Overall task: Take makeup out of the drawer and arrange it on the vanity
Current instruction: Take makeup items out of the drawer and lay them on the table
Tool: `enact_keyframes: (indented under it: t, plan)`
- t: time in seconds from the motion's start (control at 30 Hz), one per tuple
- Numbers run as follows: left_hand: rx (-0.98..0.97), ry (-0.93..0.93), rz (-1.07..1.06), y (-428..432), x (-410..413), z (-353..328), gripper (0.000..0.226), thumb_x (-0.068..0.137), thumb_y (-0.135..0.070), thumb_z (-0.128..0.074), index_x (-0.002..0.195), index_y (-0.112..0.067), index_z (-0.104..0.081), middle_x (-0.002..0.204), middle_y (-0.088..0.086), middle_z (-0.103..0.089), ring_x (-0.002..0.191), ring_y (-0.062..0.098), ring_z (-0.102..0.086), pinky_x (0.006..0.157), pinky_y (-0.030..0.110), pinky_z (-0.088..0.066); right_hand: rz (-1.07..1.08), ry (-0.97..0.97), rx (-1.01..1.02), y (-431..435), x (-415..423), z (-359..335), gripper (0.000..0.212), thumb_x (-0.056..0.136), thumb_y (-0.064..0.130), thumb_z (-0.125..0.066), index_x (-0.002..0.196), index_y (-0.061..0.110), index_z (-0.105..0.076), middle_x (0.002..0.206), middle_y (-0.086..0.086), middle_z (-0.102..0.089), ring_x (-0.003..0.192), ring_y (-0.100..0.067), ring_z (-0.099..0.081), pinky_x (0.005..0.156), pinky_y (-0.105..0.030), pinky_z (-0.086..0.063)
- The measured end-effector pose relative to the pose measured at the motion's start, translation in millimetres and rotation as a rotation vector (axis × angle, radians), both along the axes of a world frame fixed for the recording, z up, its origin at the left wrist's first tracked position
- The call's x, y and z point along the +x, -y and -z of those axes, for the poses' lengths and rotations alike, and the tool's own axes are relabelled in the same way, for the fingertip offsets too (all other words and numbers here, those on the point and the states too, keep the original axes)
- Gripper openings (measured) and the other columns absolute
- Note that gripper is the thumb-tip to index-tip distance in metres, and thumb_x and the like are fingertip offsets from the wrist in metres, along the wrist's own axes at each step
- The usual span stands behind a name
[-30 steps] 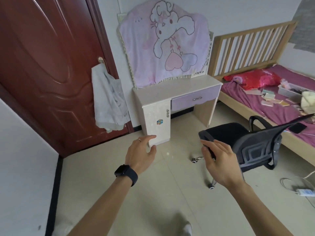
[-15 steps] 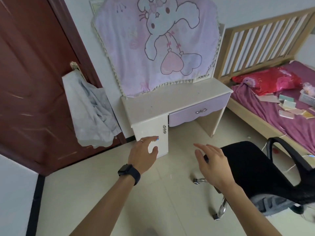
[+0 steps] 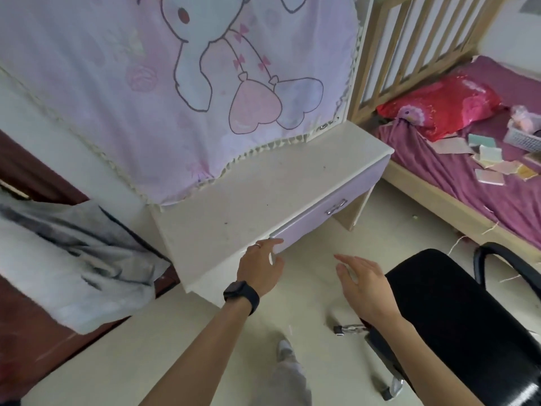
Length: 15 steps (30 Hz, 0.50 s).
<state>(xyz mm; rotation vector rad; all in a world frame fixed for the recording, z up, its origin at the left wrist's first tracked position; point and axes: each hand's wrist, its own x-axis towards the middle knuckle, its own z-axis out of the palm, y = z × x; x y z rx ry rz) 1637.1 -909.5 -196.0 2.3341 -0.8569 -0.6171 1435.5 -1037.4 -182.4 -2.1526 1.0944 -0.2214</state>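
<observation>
Lilac drawer (image 3: 316,221) is sitting closed under the vanity (image 3: 263,194) front edge; left hand (image 3: 259,271) and right hand (image 3: 363,285) are hovering, fingers loosely spread.

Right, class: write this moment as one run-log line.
step: drawer not yet opened | drawer: closed, handle untouched | left hand: open, by drawer's left end | right hand: open, empty, beside chair

Head view, steeply down, close above vanity (image 3: 263,194)
</observation>
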Motion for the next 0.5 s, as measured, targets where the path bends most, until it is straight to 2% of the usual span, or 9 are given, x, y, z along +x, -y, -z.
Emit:
enact_keyframes:
  t: [0.1,0.17,0.27,0.37,0.5]
  plan:
    - [0.041,-0.003,0.077,50.3,41.5,23.8,0.041,0.094,-0.029,-0.052,0.134,-0.04,-0.053,0.138,-0.009,-0.05,0.12,0.016,-0.05,0.095,0.031,-0.047,0.092,-0.028,0.105,35.7,38.6,19.9,0.034,0.102,0.036,-0.049,0.133,0.03,-0.063,0.133,0.01,-0.062,0.132,-0.015,-0.047,0.11,-0.03,-0.038]
    - [0.085,0.004,0.136,76.3,60.4,40.7,0.042,0.095,-0.029,-0.053,0.136,-0.037,-0.053,0.145,-0.008,-0.045,0.125,0.017,-0.048,0.099,0.033,-0.046,0.162,-0.036,0.186,53.4,58.0,37.0,0.033,0.102,0.034,-0.052,0.131,0.027,-0.064,0.128,0.011,-0.064,0.127,-0.015,-0.053,0.104,-0.026,-0.039]
    - [0.171,0.052,0.209,114.3,86.9,73.5,0.046,0.097,-0.032,-0.052,0.142,-0.035,-0.048,0.157,-0.004,-0.033,0.141,0.019,-0.032,0.111,0.033,-0.036,0.256,-0.056,0.33,81.0,85.1,68.1,0.03,0.102,0.032,-0.054,0.13,0.025,-0.063,0.111,0.015,-0.059,0.114,-0.011,-0.057,0.092,-0.02,-0.034]
    - [0.252,0.176,0.326,153.9,112.4,113.5,0.054,0.099,-0.04,-0.046,0.152,-0.035,-0.034,0.165,0.002,-0.018,0.151,0.024,-0.016,0.12,0.037,-0.019,0.349,-0.06,0.501,113.5,108.7,108.8,0.031,0.101,0.037,-0.054,0.13,0.028,-0.061,0.114,0.012,-0.062,0.111,-0.009,-0.056,0.098,-0.027,-0.039]
    - [0.322,0.298,0.444,199.1,134.2,158.2,0.061,0.101,-0.051,-0.028,0.158,-0.036,-0.01,0.167,-0.002,0.005,0.153,0.021,0.004,0.123,0.044,-0.003,0.486,-0.005,0.711,156.1,139.6,163.7,0.035,0.099,0.041,-0.054,0.128,0.024,-0.062,0.12,0.007,-0.068,0.113,-0.017,-0.06,0.105,-0.042,-0.046]
